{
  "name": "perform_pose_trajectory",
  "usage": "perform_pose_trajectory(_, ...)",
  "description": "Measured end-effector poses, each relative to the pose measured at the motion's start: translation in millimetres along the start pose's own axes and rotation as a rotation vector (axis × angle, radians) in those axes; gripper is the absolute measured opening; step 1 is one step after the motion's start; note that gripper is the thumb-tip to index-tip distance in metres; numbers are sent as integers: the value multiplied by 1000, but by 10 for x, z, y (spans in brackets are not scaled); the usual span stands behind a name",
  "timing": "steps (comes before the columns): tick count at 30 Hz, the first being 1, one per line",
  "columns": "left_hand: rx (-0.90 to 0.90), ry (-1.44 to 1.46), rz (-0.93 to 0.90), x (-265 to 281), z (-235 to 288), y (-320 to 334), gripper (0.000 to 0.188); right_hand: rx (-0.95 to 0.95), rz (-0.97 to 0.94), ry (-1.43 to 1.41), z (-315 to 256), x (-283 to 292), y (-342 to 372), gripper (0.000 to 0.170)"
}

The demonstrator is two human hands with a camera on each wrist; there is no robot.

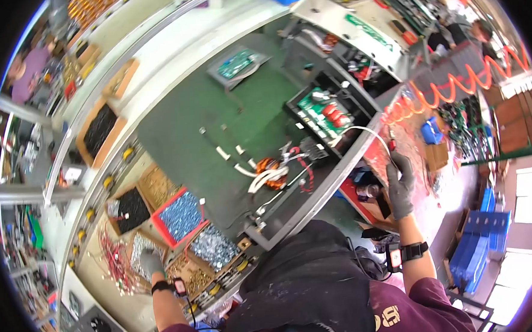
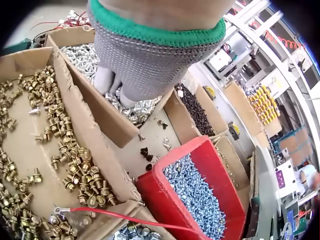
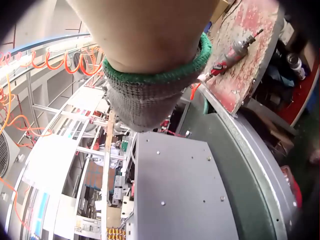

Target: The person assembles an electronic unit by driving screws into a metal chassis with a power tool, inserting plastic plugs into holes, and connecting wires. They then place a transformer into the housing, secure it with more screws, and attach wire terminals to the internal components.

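Note:
My gloved left hand (image 1: 149,263) reaches into a cardboard box of silver screws (image 2: 82,60), its fingers (image 2: 127,99) pointing down with the tips among the screws. Beside it stand a box of brass-coloured bolts (image 2: 65,135) and a red bin (image 2: 165,187) of bluish screws. Out to the right, my gloved right hand (image 1: 402,186) pinches a white cable (image 1: 369,130), which arcs over from an open dark chassis (image 1: 361,146) with a green circuit board (image 1: 320,116). In the right wrist view the glove's cuff (image 3: 155,95) shows, and the fingers are hidden.
On the green work surface (image 1: 185,119) lie a copper coil (image 1: 270,173) with white leads and a grey circuit-board unit (image 1: 236,65). A driver tool (image 3: 235,52) lies on a worn red bench (image 3: 250,75). An orange coiled hose (image 1: 454,87) hangs at right.

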State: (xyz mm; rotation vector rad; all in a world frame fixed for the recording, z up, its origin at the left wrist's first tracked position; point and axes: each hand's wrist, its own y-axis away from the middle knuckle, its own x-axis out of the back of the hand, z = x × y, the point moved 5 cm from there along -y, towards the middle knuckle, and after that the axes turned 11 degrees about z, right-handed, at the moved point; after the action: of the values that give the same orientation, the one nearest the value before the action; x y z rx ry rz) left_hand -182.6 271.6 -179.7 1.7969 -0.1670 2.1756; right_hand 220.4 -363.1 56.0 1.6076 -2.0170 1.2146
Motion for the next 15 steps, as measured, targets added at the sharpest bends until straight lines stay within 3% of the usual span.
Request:
perform_pose_trajectory(2, 44, -15, 77, 101, -28, -3, 17, -68, 38, -15, 267, 109, -22, 28)
perform_pose_trajectory(4, 94, 5, 153, 188, -64, -22, 15, -178, -81, 36, 750, 181, -90, 28)
perform_pose_trajectory(6, 117, 4, 211, 215, -163, -88, 13, -126, -108, 53, 1157, 283, -201, 26)
perform_pose_trajectory(8, 257, 474, 308, 304, -285, -76, 14, 113, -295, 480, 1464, 255, -299, 29)
perform_pose_trajectory(9, 402, 671, 288, 399, -293, 11, 16, 171, -394, 488, 1725, 217, -316, 32)
perform_pose_trajectory(10, 346, 684, 326, 326, -469, -38, 19, 298, -547, 611, 2244, 132, -252, 39)
perform_pose_trajectory(11, 343, 690, 356, 426, -499, 30, 19, 289, -822, 791, 2339, 44, -265, 49)
perform_pose_trajectory(12, 349, 706, 376, 497, -508, 89, 18, 609, -764, 883, 3054, -112, -138, 54)
perform_pose_trajectory(14, 388, 805, 403, 611, -553, 226, 17, 748, -826, 809, 3246, -144, -186, 51)
perform_pose_trajectory(15, 422, 884, 402, 650, -606, 269, 16, 1014, -677, 819, 3461, -206, -158, 48)
